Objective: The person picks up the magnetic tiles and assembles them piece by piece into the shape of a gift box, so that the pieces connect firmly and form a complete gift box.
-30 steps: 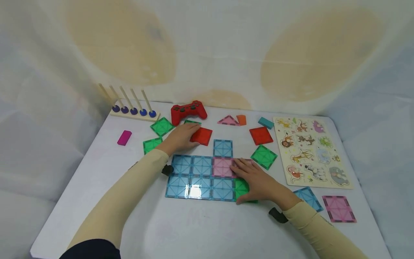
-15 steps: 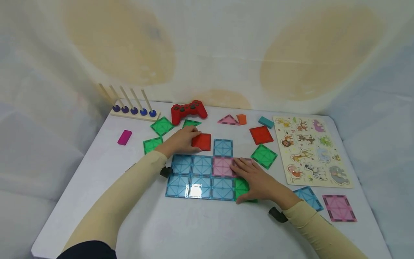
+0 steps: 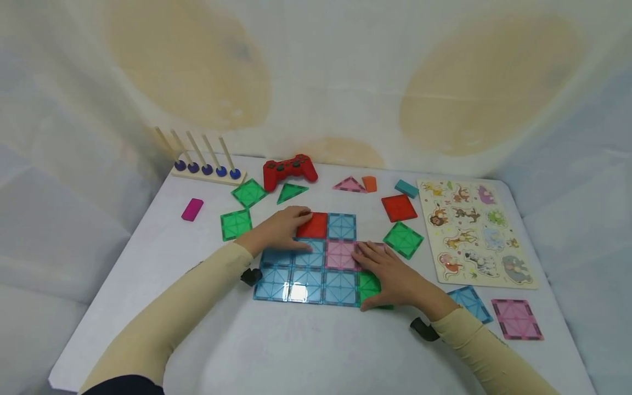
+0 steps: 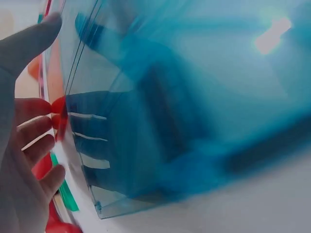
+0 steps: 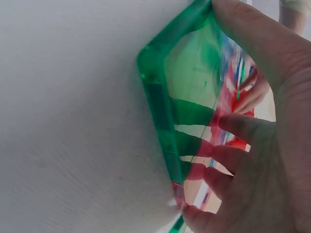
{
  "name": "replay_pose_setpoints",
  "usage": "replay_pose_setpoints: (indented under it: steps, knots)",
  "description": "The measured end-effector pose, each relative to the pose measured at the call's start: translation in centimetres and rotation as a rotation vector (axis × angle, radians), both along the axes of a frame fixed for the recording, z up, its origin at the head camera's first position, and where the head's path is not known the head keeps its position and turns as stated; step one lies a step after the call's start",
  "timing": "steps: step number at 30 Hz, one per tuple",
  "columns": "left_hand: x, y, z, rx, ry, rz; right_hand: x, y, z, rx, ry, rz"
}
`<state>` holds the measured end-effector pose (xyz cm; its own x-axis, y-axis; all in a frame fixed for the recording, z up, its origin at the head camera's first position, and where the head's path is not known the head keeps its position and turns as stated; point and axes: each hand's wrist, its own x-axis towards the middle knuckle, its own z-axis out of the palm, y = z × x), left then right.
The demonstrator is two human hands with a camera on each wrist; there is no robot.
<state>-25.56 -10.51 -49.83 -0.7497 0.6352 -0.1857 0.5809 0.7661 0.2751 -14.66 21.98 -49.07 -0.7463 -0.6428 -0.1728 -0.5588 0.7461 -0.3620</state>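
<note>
Left hand (image 3: 278, 230): fingers loosely extended, touching, no pinch showing | red tile (image 3: 317, 226): beneath fingertips, toward back edge of tabletop (image 3: 296, 351); likely light, stiff, slick; best taken by opposite edges | right hand (image 3: 395, 278): spread wide, resting on green tile (image 3: 367, 284).

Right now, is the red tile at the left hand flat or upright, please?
Flat: the red tile lies level with the adjoining blue tile.
</note>
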Motion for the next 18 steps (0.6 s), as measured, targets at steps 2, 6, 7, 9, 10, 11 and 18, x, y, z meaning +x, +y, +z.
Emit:
replay_pose_setpoints:
  steps: [2, 6, 7, 9, 10, 11, 18]
  knots:
    - [1.3, -0.3, 0.1, -0.009, -0.029, -0.036, 0.0, 0.0, -0.1, 0.004, 0.005, -0.001]
    - [3.8, -1.0, 0.0, -0.032, -0.074, -0.081, 0.0, 0.0, -0.2, 0.018, 0.025, 0.005]
    - [4.2, -1.1, -0.1, -0.032, -0.078, -0.082, -0.1, 0.0, -0.2, 0.022, 0.033, 0.009]
    - [4.9, -1.4, -0.1, -0.031, -0.089, -0.064, -0.3, 0.0, -0.2, 0.034, 0.049, 0.013]
    - [5.0, -1.5, -0.1, -0.025, -0.089, -0.054, -0.5, 0.0, -0.2, 0.037, 0.053, 0.013]
    - [5.1, -1.5, -0.1, -0.023, -0.089, -0.045, -0.6, 0.0, -0.2, 0.039, 0.058, 0.014]
    - [4.2, -2.2, 0.6, 0.012, -0.124, 0.022, -2.6, -0.5, -0.3, 0.028, 0.028, 0.005]
